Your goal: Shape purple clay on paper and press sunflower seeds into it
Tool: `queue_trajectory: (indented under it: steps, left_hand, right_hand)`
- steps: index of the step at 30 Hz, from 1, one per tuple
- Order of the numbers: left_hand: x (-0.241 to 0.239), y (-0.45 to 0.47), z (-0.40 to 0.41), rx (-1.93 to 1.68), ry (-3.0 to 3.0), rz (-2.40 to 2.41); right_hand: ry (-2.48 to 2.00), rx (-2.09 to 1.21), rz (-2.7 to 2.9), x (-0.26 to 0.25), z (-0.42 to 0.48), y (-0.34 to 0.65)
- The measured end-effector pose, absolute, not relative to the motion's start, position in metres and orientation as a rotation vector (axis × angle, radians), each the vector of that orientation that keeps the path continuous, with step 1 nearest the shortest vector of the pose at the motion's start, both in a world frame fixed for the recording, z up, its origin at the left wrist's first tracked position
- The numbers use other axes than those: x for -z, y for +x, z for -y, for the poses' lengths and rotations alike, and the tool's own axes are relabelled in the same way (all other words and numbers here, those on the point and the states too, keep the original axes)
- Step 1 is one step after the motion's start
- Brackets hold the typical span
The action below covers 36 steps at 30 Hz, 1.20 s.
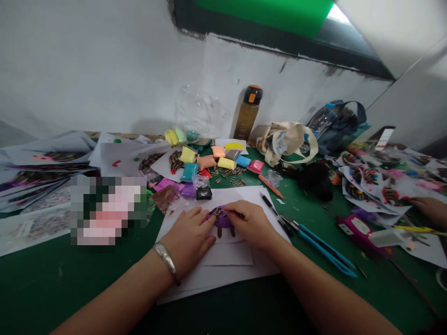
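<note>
A purple clay shape (pixel 225 221) with striped sunflower seeds set in it and two brown legs below lies on white paper (pixel 226 256). My left hand (pixel 186 237), a silver bracelet at its wrist, rests flat with fingers stretched out, its fingertips at the shape's left edge. From the right, my right hand (pixel 251 221) pinches thumb and forefinger together over the purple clay; whatever is between them is hidden. Behind the paper lie loose sunflower seeds (pixel 232 177) and small packets of coloured clay, among them a yellow packet (pixel 226 163) and a black packet (pixel 203 190).
Black pens (pixel 270 204) and blue-handled tweezers (pixel 324 249) lie right of the paper. A bottle (pixel 247 114) stands by the wall, near a cream cloth bag (pixel 286 139). Stacked seed pictures (pixel 45 163) fill the left. Another person's hand (pixel 428 207) is at far right.
</note>
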<state>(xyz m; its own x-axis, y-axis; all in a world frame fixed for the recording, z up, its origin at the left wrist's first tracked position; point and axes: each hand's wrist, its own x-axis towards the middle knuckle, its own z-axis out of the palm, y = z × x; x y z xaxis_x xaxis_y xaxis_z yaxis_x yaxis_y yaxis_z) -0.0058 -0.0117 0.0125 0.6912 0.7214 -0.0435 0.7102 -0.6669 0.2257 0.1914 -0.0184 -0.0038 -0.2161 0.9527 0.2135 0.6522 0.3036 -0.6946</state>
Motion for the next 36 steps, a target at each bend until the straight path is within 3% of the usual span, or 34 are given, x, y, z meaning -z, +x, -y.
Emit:
queue_trajectory:
  steps: [6,17,36]
  left_hand:
    - [-0.009,-0.005,0.012,-0.047,2.689,-1.145]
    - [-0.008,-0.005,0.012,-0.027,2.689,-1.17]
    - [-0.009,-0.002,0.013,0.009,2.676,-1.182]
  right_hand:
    - [-1.434,-0.621,1.977,0.006,0.019,0.191]
    - [-1.435,-0.284,2.145,0.015,0.016,0.185]
    - [-1.205,-0.143,2.261,0.022,0.015,0.188]
